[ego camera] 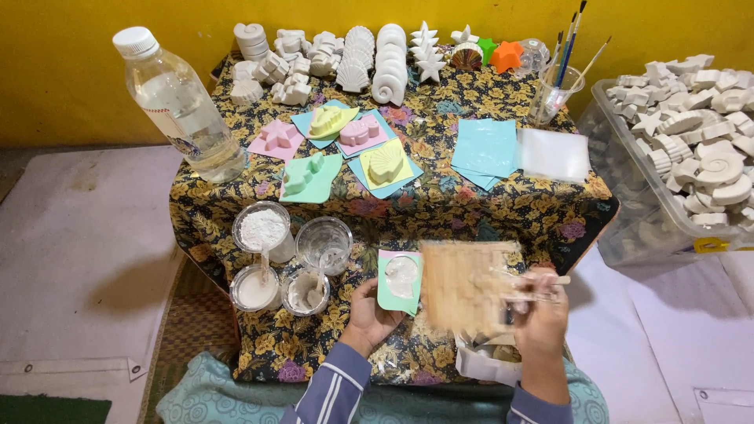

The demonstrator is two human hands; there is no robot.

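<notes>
My left hand [367, 316] holds a green mould [399, 283] filled with white plaster, low over the table's near edge. My right hand [542, 312] grips a thin wooden stick [543, 280] that is blurred with motion; a tan smear spreads from it toward the mould. Both sleeves are blue with stripes.
Left of my hands stand several clear cups [264, 231] with white powder and plaster. A water bottle [181, 106] stands at the far left of the floral-clothed table [448, 204]. Coloured moulds [344, 145], white casts [369, 59], a brush cup [555, 93] and a bin of casts [691, 157] are beyond.
</notes>
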